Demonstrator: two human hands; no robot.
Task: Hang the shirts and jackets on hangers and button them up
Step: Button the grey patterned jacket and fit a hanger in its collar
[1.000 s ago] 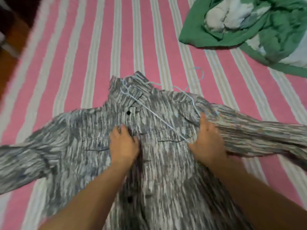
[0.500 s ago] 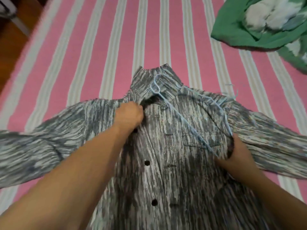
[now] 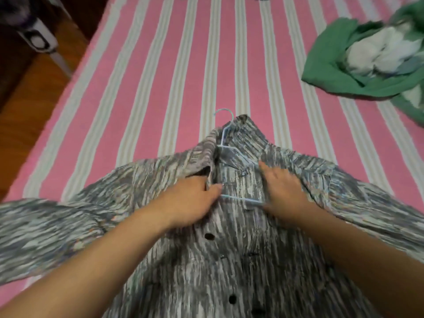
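A grey-and-white streaked shirt [image 3: 229, 260] lies front-up on the bed, sleeves spread left and right. A light blue wire hanger [image 3: 237, 199] sits inside its open neck, and the hook [image 3: 223, 111] pokes out past the collar. My left hand [image 3: 190, 200] grips the left front edge just below the collar, fingers tucked under the fabric. My right hand [image 3: 281, 187] holds the right front edge, thumb at the hanger's lower bar. Dark buttons [image 3: 209, 236] run down the placket between my forearms.
The bed has a pink-and-white striped sheet [image 3: 160, 76]. A crumpled green-and-white garment [image 3: 344, 72] lies at the far right. The bed's left edge drops to a wooden floor [image 3: 34, 92], where a white stand [image 3: 41, 42] stands.
The hanger has gone from lying slanted across the chest to sitting inside the neck with its hook past the collar. My right hand came up from the shirt's right side to the chest.
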